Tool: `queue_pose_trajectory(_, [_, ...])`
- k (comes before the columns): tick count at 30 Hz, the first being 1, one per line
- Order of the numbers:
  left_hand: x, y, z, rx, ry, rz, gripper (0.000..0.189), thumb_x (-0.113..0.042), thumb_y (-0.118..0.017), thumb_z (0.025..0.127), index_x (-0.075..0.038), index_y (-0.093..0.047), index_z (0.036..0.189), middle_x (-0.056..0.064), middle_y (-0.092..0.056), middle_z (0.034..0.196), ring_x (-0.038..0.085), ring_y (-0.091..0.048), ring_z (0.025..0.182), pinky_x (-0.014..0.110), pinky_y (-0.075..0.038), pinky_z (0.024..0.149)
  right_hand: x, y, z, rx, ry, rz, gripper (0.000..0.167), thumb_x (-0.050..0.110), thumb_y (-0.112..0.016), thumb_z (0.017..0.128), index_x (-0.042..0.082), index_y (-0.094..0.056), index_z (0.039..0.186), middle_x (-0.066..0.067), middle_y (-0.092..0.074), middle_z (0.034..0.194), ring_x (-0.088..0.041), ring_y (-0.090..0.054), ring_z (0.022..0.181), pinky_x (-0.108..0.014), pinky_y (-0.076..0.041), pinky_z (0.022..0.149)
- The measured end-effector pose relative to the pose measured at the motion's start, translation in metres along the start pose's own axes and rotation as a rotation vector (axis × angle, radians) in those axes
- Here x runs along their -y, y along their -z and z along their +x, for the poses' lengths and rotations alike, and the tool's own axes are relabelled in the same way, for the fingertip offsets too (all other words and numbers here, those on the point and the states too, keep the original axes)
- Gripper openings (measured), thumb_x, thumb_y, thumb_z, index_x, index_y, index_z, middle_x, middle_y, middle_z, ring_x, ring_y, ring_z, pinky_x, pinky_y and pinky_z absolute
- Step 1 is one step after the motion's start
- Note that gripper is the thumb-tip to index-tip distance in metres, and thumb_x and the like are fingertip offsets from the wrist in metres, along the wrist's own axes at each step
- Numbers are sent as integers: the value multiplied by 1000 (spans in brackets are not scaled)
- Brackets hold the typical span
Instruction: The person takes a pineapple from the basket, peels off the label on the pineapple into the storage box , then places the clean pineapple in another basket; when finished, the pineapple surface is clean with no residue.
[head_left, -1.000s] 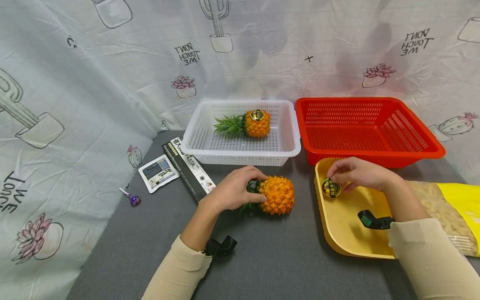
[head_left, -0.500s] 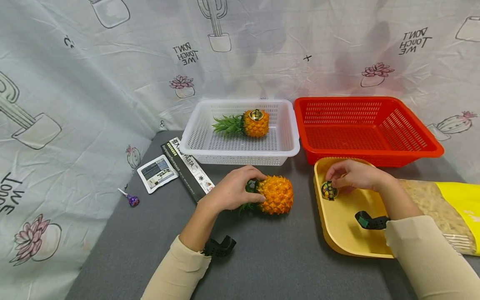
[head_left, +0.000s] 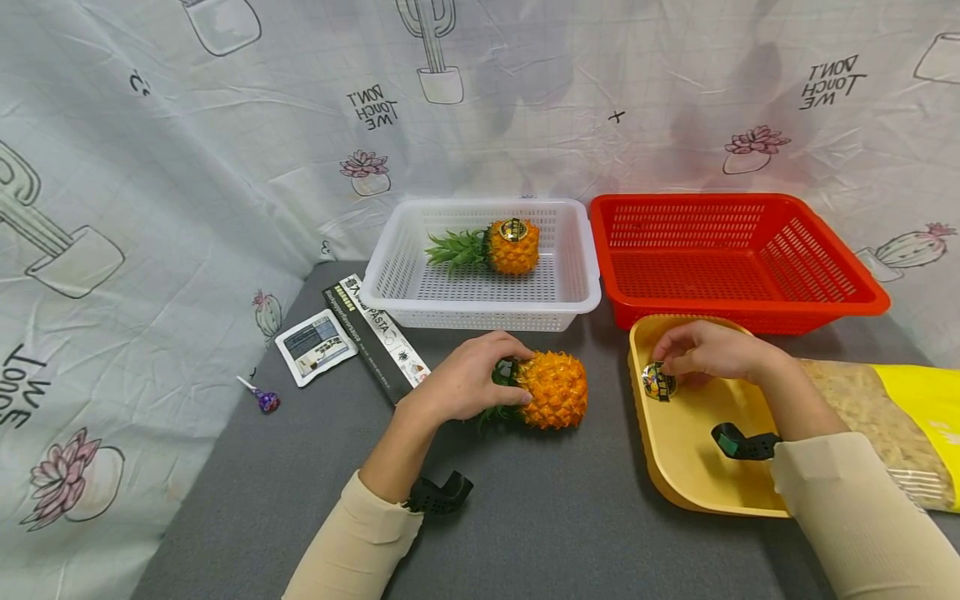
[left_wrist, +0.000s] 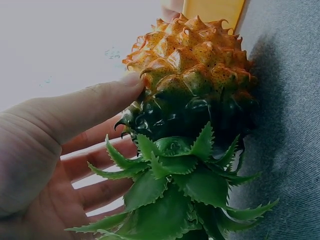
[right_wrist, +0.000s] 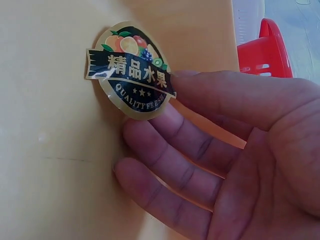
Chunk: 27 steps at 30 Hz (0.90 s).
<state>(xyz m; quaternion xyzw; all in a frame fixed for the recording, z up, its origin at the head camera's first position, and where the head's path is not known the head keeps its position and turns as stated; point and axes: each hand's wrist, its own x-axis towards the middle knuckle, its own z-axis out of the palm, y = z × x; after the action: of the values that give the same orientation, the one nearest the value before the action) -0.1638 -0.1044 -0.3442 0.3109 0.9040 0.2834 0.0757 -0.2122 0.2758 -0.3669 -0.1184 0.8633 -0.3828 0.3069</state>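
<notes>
The right hand (head_left: pixel 702 352) has dipped slightly, pinching a fruit label (head_left: pixel 659 384) near the yellow tray's (head_left: pixel 678 454) left edge, while the half-curled left hand (head_left: pixel 467 382) holds the nearer pineapple (head_left: pixel 560 390), seemingly steadying it.

You are at a curtained-off tabletop station, set up like a small recording booth. Your surroundings show it: a pale curtain (head_left: pixel 540 117) printed with potted cacti and backward lettering closes off the left side and the back, hanging in creases along your gray table (head_left: pixel 540 508). Assorted groceries share that surface: a small pineapple (head_left: pixel 557 390), a pasta box (head_left: pixel 377 337), a purple lollipop (head_left: pixel 266 401) and a yellow-and-clear bag (head_left: pixel 892 408). Near them you have a white plastic basket (head_left: pixel 480 317), a red plastic basket (head_left: pixel 750 320) and a mustard tray (head_left: pixel 720 492). You also wear black wrist mounts (head_left: pixel 438 495). What building lies beyond the curtain, you cannot tell.
</notes>
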Motion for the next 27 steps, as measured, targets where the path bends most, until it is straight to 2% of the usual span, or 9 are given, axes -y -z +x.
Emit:
queue_pose_trajectory(13, [0, 1, 0, 0, 8, -1, 52, -30, -83, 88, -10, -67, 134, 3, -65, 134, 23, -61, 127, 41, -47, 112, 4, 1, -4, -1, -10, -59, 29, 15, -66, 99, -2, -68, 122, -5, -64, 95, -19, -61, 85, -34, -59, 74])
queue_pose_trajectory(21, [1, 0, 1, 0, 6, -4, 52, -29, -84, 88, -9, -67, 133, 3, -66, 133, 22, -62, 125, 40, -48, 110, 8, 6, -12, -24, 37, -78, 31, 16, -67, 98, 1, -69, 125, -10, -70, 106, -22, -65, 89, -36, -60, 76])
queue_pose_trajectory(27, [2, -1, 2, 7, 13, -4, 51, -29, -83, 89, -10, -67, 134, 3, -65, 133, 22, -62, 125, 40, -49, 110, 16, 9, -17, -45, 49, -72, 38, 18, -66, 100, -1, -64, 133, -12, -71, 117, -24, -64, 99, -41, -62, 85])
